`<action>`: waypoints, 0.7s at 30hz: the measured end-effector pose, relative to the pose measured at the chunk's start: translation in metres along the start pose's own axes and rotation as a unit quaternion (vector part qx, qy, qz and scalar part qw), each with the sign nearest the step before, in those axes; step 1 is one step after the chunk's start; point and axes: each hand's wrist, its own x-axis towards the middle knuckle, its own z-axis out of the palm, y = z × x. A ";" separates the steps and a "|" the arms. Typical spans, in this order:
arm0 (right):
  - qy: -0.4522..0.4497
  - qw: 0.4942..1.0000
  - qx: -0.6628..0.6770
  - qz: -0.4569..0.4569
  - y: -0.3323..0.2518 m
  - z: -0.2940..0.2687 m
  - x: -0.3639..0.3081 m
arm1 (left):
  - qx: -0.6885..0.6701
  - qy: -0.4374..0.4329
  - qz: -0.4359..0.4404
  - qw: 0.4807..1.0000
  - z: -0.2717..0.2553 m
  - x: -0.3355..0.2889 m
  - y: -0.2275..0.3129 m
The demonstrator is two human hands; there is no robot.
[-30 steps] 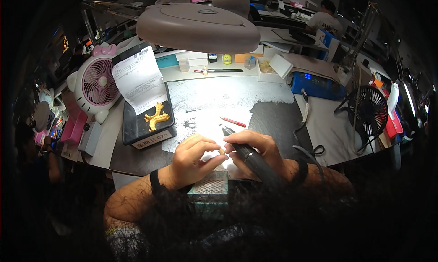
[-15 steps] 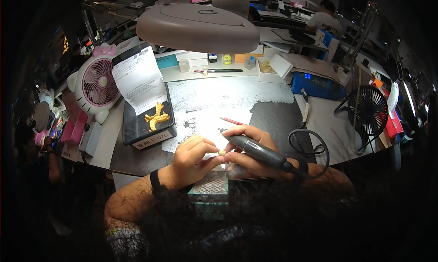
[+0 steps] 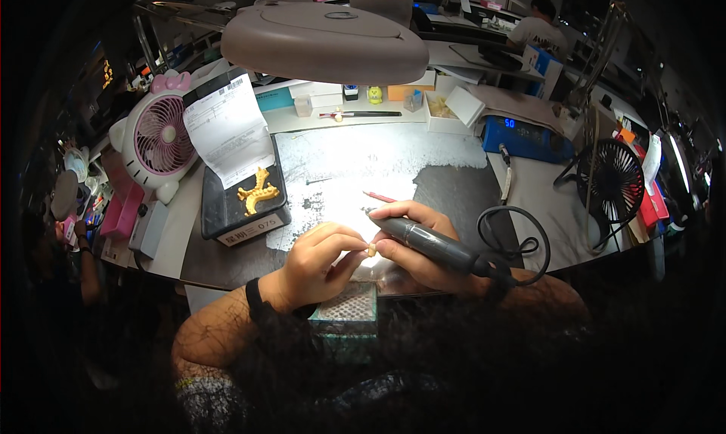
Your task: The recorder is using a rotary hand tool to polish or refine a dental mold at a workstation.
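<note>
Between the thumb and fingertips of my left hand (image 3: 321,254) is a small tan tooth-shaped piece (image 3: 371,249), possibly a dental crown. My right hand (image 3: 408,264) is wrapped round a dark grey rotary handpiece (image 3: 427,243), whose narrow end points up and left. The right fingertips meet the left ones beside the piece; whether they touch it, I cannot tell. A black cord (image 3: 547,245) loops from the handpiece's rear. Left of my hands, yellow dental models (image 3: 259,195) lie in a black tray (image 3: 215,194) with a printed sheet (image 3: 228,135) propped in it.
A grey lamp head (image 3: 325,44) hangs over the mat. A pink-and-white fan (image 3: 155,135) stands left, a black fan (image 3: 611,181) right. A blue control box (image 3: 525,139) sits back right, near an open white box (image 3: 446,120). A perforated box (image 3: 344,307) is below my hands.
The tan piece has been turned in the fingertips and now stands more upright. My left fingers have shifted slightly, and the handpiece lies at a slightly flatter tilt.
</note>
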 end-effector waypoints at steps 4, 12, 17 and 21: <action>-0.005 0.995 0.054 0.079 -0.013 0.001 -0.001 | 0.005 0.009 0.008 1.000 0.001 0.001 0.001; 0.011 0.956 0.193 0.222 -0.017 0.004 -0.005 | 0.024 -0.007 0.013 1.000 0.001 0.004 0.001; -0.009 0.962 0.190 0.197 -0.011 0.003 -0.004 | 0.029 -0.008 0.009 1.000 0.001 0.001 0.000; -0.011 0.962 0.190 0.197 -0.011 0.002 -0.004 | 0.020 -0.013 0.023 0.999 -0.001 0.002 -0.001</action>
